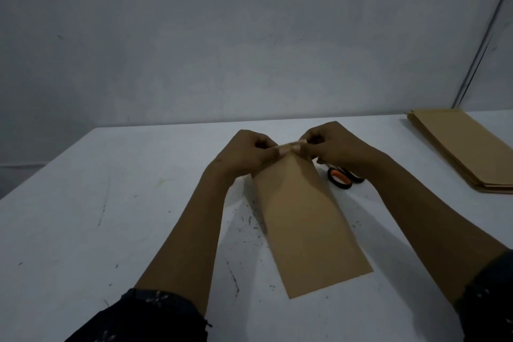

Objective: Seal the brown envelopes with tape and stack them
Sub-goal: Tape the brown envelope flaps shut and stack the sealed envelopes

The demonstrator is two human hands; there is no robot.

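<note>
A long brown envelope (306, 228) lies lengthwise on the white table (83, 216), its near end toward me. Both hands meet over its far end. My left hand (244, 157) and my right hand (336, 147) each pinch one end of a short strip of tape (290, 146), stretched between them just above the envelope's far edge. The far edge itself is hidden under my fingers. A stack of several brown envelopes (458, 147) lies at the right of the table.
Scissors with black and orange handles (340, 177) lie just right of the envelope, partly under my right wrist. A grey wall (249, 36) rises behind the table's far edge. Scuff marks dot the tabletop near the envelope.
</note>
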